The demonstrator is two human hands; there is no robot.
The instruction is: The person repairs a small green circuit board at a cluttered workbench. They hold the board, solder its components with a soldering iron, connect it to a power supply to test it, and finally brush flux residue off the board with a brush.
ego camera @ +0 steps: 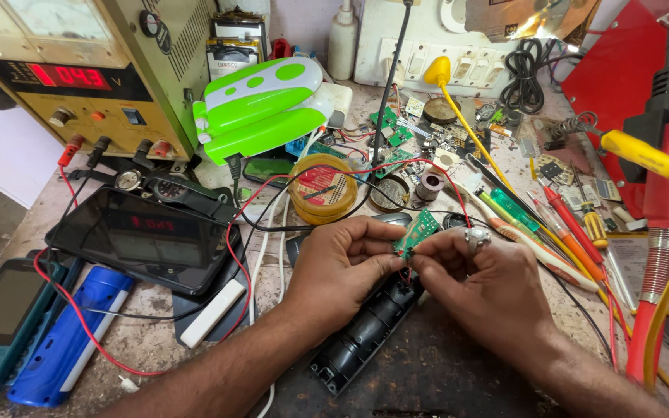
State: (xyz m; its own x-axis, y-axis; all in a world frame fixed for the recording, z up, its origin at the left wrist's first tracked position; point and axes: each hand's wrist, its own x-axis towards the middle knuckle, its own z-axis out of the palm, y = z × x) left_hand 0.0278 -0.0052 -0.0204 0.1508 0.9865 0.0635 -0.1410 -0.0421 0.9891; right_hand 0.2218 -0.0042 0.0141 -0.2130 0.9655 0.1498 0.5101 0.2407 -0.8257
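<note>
Green circuit board (416, 231) — black casing (365, 334) — red wire (79, 317).

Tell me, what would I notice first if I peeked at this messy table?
Probably the two hands in the middle: the left hand and right hand pinch a small green circuit board over a long black case. Behind them lies a bright green and white gadget, beside a tan power supply with glowing red digits at the back left. Colourful screwdrivers fan out on the right.
</note>
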